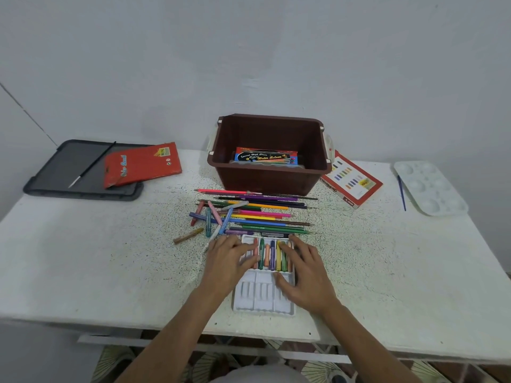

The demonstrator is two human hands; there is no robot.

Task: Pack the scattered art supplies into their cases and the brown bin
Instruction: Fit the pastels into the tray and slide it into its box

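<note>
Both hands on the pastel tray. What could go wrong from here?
1. The white tray sits near the front edge of the table; a pull by the left hand or right hand might tip it off.
2. Its pastels fill only the far row; tilting may spill them.
3. Loose pastels lie across the pencils just beyond; a nudge could roll them.

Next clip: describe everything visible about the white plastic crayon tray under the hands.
The white moulded plastic tray lies flat near the front edge of the white speckled table. Its far row of grooves holds several coloured crayons side by side; the near grooves are empty. The left hand and right hand rest on it, fingers fairly straight.
</note>
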